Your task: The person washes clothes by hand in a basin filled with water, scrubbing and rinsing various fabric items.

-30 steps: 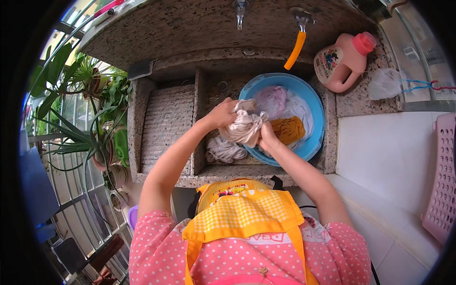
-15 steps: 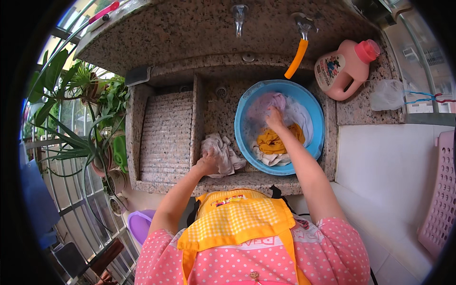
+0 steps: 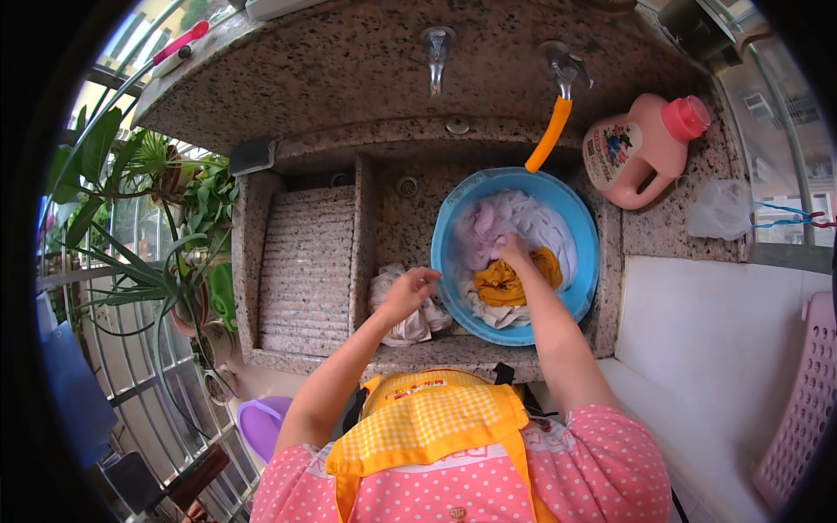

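Note:
A round blue basin stands in the right part of the stone sink, holding wet clothes in cloudy water. Inside it my right hand is closed on a pale lilac cloth; its fingertips are partly hidden. Beside that hand lie a mustard-yellow cloth and a white cloth, with a cream cloth at the near side. My left hand is open and empty, its fingers close to the basin's left rim. Below it a crumpled whitish cloth rests on the sink floor.
Left of the basin is a ridged stone washboard. A faucet with an orange hose hangs over the basin's far rim. On the right ledge stand a pink detergent jug and a clear plastic bag. Potted plants line the left side.
My left hand has let go of the whitish cloth and moved up and right toward the basin. My right hand has drawn slightly nearer to me within the basin. The view has shifted slightly.

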A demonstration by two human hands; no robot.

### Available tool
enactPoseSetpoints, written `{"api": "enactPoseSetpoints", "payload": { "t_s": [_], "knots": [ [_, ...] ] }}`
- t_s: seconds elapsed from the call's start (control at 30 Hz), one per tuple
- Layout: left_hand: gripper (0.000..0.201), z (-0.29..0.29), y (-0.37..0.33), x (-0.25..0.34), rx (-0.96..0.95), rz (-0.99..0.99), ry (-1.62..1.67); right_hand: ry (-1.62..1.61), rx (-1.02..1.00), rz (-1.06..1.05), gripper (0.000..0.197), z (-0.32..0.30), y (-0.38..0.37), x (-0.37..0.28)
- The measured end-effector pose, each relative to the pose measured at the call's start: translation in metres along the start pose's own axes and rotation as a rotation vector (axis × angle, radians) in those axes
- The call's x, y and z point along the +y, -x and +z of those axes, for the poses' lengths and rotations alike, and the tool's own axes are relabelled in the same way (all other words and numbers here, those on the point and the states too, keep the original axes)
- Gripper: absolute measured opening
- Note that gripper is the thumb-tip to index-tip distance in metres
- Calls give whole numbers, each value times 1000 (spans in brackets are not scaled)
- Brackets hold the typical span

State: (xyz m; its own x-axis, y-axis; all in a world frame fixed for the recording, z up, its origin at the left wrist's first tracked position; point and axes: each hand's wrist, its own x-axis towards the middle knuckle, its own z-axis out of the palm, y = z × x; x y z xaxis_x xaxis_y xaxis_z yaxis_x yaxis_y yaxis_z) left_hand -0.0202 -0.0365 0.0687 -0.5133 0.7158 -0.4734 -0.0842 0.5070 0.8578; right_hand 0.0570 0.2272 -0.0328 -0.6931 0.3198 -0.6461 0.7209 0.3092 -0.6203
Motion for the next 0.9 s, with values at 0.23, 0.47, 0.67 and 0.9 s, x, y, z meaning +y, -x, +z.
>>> {"api": "enactPoseSetpoints", "payload": {
  "t_s": [0.23,0.47,0.67,0.9],
  "knots": [
    [53,35,-44,36,11,-403,842,-282,186,-372,13,52,40,-49],
    [38,64,-106,-6,62,-390,1029,-302,443,-846,11,55,137,-118],
    [27,82,-95,33,126,-553,1173,-63,891,-334,39,50,51,-44],
    [31,34,-73,25,110,-300,563,-368,679,-437,31,31,90,-50]
  ]
}}
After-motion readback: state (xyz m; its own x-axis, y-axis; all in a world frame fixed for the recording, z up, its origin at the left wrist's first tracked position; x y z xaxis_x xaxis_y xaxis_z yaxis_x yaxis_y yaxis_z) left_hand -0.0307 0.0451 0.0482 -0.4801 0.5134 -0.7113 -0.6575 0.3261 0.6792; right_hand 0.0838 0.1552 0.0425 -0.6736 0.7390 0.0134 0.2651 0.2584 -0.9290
